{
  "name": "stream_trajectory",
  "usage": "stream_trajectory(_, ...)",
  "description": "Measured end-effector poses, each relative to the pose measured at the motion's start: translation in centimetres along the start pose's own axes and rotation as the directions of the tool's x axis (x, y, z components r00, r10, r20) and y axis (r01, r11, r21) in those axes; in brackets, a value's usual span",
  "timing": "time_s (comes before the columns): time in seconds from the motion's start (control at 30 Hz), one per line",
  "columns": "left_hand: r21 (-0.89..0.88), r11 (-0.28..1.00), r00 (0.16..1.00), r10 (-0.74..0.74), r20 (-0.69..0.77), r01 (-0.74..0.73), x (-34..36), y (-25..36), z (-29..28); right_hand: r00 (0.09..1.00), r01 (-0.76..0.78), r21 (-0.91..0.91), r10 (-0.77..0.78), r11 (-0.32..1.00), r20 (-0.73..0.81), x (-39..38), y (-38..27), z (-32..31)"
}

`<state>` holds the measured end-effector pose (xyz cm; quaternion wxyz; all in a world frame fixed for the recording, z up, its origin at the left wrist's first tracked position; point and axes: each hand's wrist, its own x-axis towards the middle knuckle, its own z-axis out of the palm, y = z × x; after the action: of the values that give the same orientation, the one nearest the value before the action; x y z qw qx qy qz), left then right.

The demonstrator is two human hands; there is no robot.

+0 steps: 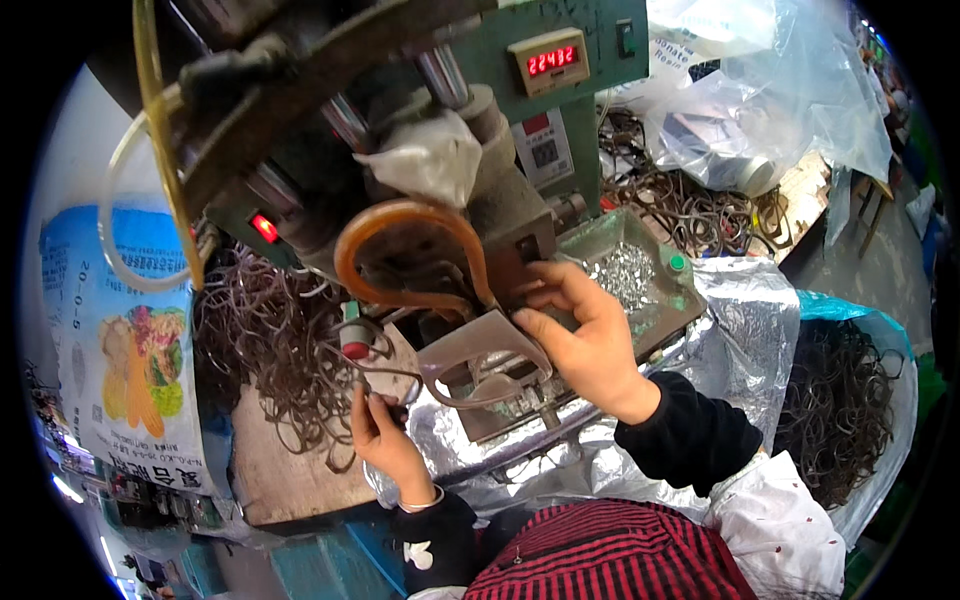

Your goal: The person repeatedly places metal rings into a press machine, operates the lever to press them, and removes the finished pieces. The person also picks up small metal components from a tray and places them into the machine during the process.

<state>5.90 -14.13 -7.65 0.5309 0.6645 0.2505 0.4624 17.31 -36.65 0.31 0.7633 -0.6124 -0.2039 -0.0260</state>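
Note:
My left hand (392, 452) is closed, thumb and fingertips together at the end of a thin curved brown strip (398, 372). That strip lies in front of the green press (590, 130), beside a red push button (355, 350). My right hand (588, 350) reaches in under the press head, thumb and fingers curled together at the far edge of a grey metal guard plate (480, 345). What its fingertips grip is hidden. Just left of them an orange-brown tube loop (385, 215) rises from the tooling.
Tangled brown strips (270, 340) cover the wooden board (260, 465) at left; more fill a blue bag (840, 420) at right. A metal tray (650, 325) holds silvery scraps. Silver foil sheeting (745, 310) surrounds it. A printed sack (130, 350) stands left; clear plastic (770, 100) lies behind.

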Motion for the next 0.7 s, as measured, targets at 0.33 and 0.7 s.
stream_trajectory(0.33,0.152,0.649,0.657,0.754,0.001,-0.745,4.0,12.5,5.3,0.989,-0.148,0.234,0.144,0.961,0.037,-0.1,-2.5,1.8)
stream_trajectory(0.7,-0.199,0.404,0.276,0.84,0.467,-0.893,-0.6,10.1,7.2,0.982,0.085,-0.981,-0.184,0.177,0.052,0.6,3.2,-8.6)
